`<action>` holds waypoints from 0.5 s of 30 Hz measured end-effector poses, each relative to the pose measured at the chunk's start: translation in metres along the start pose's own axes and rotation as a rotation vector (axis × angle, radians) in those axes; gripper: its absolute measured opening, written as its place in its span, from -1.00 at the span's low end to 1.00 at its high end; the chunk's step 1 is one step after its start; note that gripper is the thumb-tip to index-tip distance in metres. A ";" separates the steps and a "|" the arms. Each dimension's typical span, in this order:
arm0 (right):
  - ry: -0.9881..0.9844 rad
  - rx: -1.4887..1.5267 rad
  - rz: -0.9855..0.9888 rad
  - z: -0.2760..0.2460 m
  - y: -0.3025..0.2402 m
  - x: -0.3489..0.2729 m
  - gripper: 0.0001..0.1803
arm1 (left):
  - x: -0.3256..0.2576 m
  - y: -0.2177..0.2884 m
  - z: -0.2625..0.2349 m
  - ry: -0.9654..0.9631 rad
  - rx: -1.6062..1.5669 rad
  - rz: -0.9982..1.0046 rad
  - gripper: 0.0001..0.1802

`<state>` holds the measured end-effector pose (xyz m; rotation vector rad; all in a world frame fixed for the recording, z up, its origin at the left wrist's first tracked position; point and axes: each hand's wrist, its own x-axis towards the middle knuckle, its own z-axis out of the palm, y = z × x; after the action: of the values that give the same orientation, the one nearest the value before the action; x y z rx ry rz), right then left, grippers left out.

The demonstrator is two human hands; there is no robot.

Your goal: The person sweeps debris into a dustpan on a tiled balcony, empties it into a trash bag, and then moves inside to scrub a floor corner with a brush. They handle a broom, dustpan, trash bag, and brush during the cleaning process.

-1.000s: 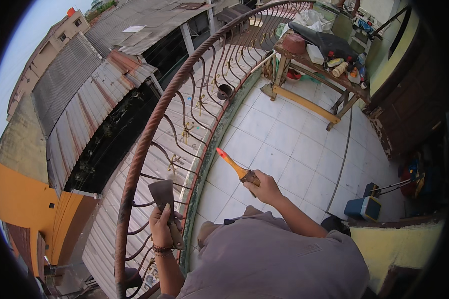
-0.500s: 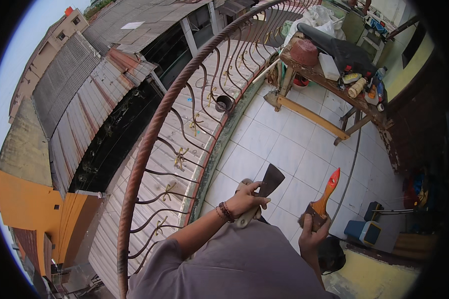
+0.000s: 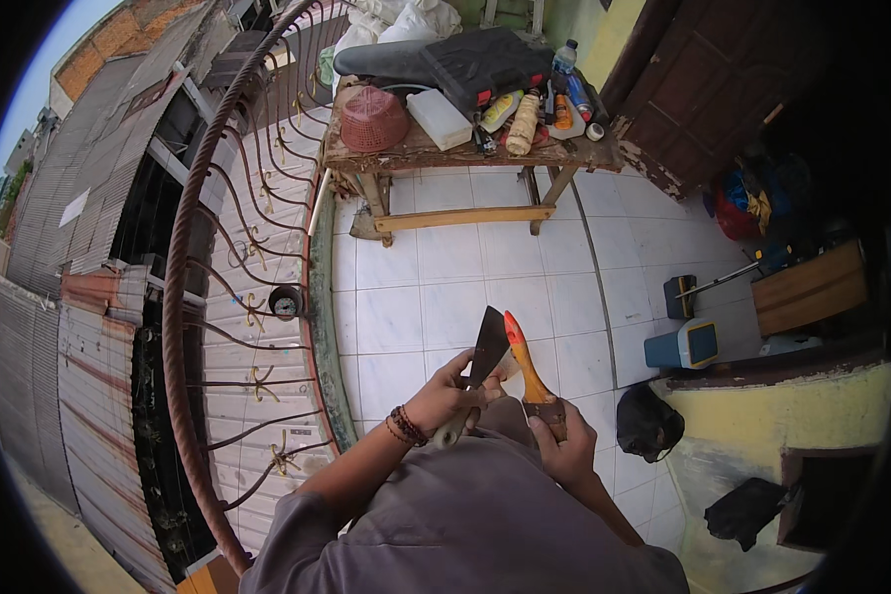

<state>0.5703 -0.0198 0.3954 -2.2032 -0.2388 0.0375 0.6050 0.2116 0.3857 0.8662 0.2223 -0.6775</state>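
My left hand (image 3: pixel 442 404) is closed round the pale handle of a putty knife (image 3: pixel 489 342). Its dark, broad blade points up and away from me. To the right of it, my right hand (image 3: pixel 566 450) grips a paintbrush (image 3: pixel 529 372) low down, at its ferrule. The brush's orange-brown handle with a red tip stands upward, close beside the blade. Most of the bristles are hidden by my fingers. Both tools are in front of my body, above the white tiled floor (image 3: pixel 455 307).
A worn wooden table (image 3: pixel 465 219) ahead carries a reddish basket (image 3: pixel 373 121), a white container (image 3: pixel 439 119), a black case (image 3: pixel 490 67) and several bottles. A curved metal railing (image 3: pixel 175 317) runs along my left. At right are a blue-and-white box (image 3: pixel 680 345) and a black bag (image 3: pixel 649 423).
My view has turned right, so the table now lies straight ahead. The paintbrush and the putty knife have come close together, and each hand has kept its hold.
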 end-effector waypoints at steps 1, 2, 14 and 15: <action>0.089 0.030 -0.016 -0.005 0.013 0.014 -0.54 | 0.018 0.009 0.007 0.005 0.000 -0.032 -0.30; 0.173 0.073 -0.033 -0.003 0.024 0.020 -0.54 | 0.026 0.015 0.011 0.026 0.006 -0.064 -0.26; 0.128 -0.113 -0.015 -0.114 0.111 0.203 -0.60 | 0.242 0.104 0.067 -0.076 0.051 -0.243 -0.46; 0.176 -0.034 0.095 -0.127 0.105 0.210 -0.61 | 0.256 0.109 0.073 -0.095 0.040 -0.256 -0.47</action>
<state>0.8069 -0.1429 0.4002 -2.2346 -0.0370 -0.1089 0.8648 0.0888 0.3874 0.8491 0.2375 -0.9624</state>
